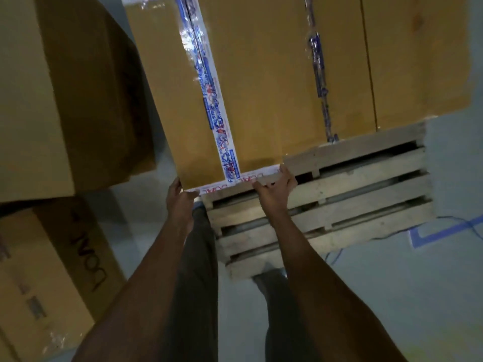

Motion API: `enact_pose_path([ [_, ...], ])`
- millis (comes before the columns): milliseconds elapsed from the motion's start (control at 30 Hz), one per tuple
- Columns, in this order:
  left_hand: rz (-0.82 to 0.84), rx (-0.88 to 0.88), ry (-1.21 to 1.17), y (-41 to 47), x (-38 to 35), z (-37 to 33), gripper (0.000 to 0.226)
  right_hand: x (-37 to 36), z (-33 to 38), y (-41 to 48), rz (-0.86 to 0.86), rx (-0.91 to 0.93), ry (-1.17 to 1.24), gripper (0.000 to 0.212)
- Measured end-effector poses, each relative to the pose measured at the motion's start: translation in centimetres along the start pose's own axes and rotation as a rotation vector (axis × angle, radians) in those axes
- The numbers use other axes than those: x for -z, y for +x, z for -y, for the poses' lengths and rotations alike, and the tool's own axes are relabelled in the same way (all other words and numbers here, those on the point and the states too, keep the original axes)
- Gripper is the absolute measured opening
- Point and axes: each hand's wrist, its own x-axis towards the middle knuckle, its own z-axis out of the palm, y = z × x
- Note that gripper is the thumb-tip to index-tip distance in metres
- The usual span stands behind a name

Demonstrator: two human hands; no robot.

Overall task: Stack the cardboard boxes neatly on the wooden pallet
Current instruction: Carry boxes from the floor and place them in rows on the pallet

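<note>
Bare pallet slats [339,205] right of the taped box [235,87] lie open — stacked cartons [65,100] crowd the left

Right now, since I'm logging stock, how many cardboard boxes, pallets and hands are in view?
Cardboard boxes on the pallet: 2, the taped box and its neighbour box
Cardboard boxes off the pallet: 2, upper and lower
Wooden pallet: 1
Hands: 2, left hand and right hand
Total: 7

Both hands [180,197] on taped box [235,100], pallet [339,184]
</note>
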Motion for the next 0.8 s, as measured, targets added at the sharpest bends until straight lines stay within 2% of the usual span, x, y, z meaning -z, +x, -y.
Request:
enact_pose_path([
  [67,-0.088,0.046,-0.06,-0.5,-0.4,-0.3,0.06,-0.4,-0.2,-0.9,-0.016,-0.145,0.124,0.094],
  [133,-0.087,0.132,-0.079,-0.5,-0.4,-0.5,0.06,-0.5,0.2,-1.6,0.065,-0.251,0.183,0.092],
  [233,0.033,0.214,-0.063,0.2,0.2,-0.9,0.053,-0.6,1.2,-1.5,0.163,-0.288,0.167,0.083],
  [333,0.018,0.246,-0.113,0.4,0.4,-1.3,0.051,-0.8,2.0,-1.1,0.15,-0.311,0.199,0.065],
  [433,0.051,0.198,-0.133,-0.1,0.4,-1.3,0.049,-0.8,1.7,-1.0,0.152,-0.291,0.259,0.05],
  [567,0.077,0.161,-0.187,0.0,0.6,-0.4,0.052,-0.6,0.5,-1.1,0.191,-0.231,0.279,0.059],
  [633,0.046,0.139,-0.174,0.5,0.8,0.3,0.047,-0.6,-0.2,-1.1,0.209,-0.227,0.293,0.07],
  [700,0.09,0.134,-0.189,0.2,0.8,0.3,0.047,-0.6,-0.6,-1.2,0.225,-0.25,0.29,0.082],
  [733,0.094,0.136,-0.159,-0.1,0.7,0.1,0.045,-0.6,-0.6,-1.2,0.215,-0.246,0.229,0.086],
  [800,-0.002,0.118,-0.038,-0.4,-0.1,-0.7,0.04,-0.6,0.0,-0.9,0.115,-0.181,-0.04,0.092],
])
